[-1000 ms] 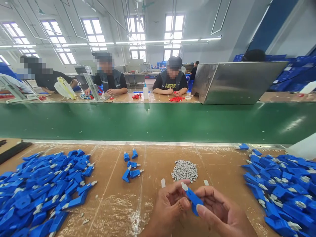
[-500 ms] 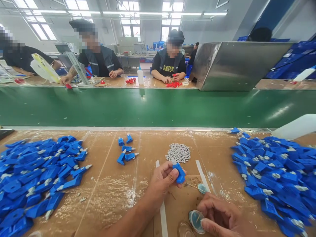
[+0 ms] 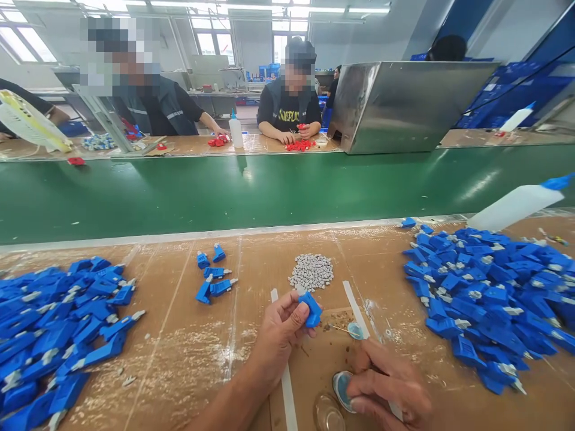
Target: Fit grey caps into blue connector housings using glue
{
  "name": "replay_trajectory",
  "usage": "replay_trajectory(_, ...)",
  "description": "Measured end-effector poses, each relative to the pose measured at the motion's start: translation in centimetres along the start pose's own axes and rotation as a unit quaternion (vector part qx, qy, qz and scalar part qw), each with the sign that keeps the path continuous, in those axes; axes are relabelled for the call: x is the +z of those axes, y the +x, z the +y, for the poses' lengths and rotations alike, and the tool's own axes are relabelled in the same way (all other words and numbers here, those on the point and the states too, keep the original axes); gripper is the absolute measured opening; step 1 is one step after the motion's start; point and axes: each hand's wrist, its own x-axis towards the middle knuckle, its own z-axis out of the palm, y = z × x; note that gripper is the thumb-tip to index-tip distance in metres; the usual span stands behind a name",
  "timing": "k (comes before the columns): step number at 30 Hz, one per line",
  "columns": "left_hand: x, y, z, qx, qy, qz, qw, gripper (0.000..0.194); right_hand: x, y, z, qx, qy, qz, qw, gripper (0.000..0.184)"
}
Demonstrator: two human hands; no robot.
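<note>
My left hand (image 3: pixel 281 338) grips a blue plastic connector part (image 3: pixel 311 309) between thumb and fingers, above the brown work surface. My right hand (image 3: pixel 386 383) is curled at the lower right, next to a small round dish with blue contents (image 3: pixel 341 390). A clear glass dish (image 3: pixel 329 413) sits just left of it. A further small dish (image 3: pixel 354 330) lies ahead, with a thin stick (image 3: pixel 338 327) beside it. Whether my right hand holds anything is hidden by its fingers. A heap of small grey pieces (image 3: pixel 311 272) lies ahead of my left hand.
Large piles of blue parts lie left (image 3: pixel 58 335) and right (image 3: pixel 480 299), with a small group (image 3: pixel 211 276) between. A white bottle (image 3: pixel 516 206) lies at right. Beyond the green conveyor belt (image 3: pixel 224 194), co-workers (image 3: pixel 290 102) sit behind a steel hood (image 3: pixel 404 108).
Both hands held the blue part a second ago. Now my left hand holds it alone, and my right hand has moved down to the dishes. The view has tilted and shifted.
</note>
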Motion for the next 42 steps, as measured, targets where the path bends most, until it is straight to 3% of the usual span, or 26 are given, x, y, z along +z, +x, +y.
replay_trajectory(2, 0.2, -0.1, -0.1, -0.014, -0.013, 0.001, 1.0, 0.048, -0.7, 0.1, -0.5, 0.025, 0.016, -0.012, 0.999, 0.029)
replay_trajectory(5, 0.4, 0.0, -0.5, -0.035, -0.03, -0.009, 0.999, 0.049, -1.7, 0.3, -0.3, 0.118, 0.092, 0.007, 0.989, 0.033)
replay_trajectory(7, 0.4, 0.2, -0.8, -0.05, -0.037, -0.024, 0.998, 0.05, -2.0, 0.8, 0.2, 0.179, 0.159, 0.037, 0.97, 0.038)
replay_trajectory(10, 0.3, 0.4, -1.2, -0.066, -0.046, -0.043, 0.996, 0.052, -2.3, 2.2, 0.8, 0.21, 0.227, 0.099, 0.946, 0.038)
replay_trajectory(16, -0.2, 0.8, -1.8, -0.078, -0.055, -0.079, 0.992, 0.051, -1.5, 6.2, 0.0, 0.168, 0.18, 0.189, 0.95, 0.039)
replay_trajectory(20, -0.7, 1.0, -2.6, -0.08, -0.075, -0.092, 0.99, 0.049, -0.4, 7.1, -0.1, 0.136, 0.125, 0.234, 0.955, 0.039)
replay_trajectory(34, -0.7, 0.9, -2.8, -0.087, -0.078, -0.099, 0.988, 0.052, 0.1, 7.1, 0.5, 0.1, 0.108, 0.226, 0.963, 0.028)
replay_trajectory(39, -0.9, 0.8, -3.1, -0.078, -0.072, -0.099, 0.989, 0.05, 0.4, 6.4, 0.9, 0.049, 0.1, 0.186, 0.976, 0.019)
replay_trajectory(42, -1.0, 0.9, -3.2, -0.08, -0.064, -0.11, 0.989, 0.051, 0.8, 6.1, 1.0, 0.029, 0.093, 0.196, 0.976, 0.017)
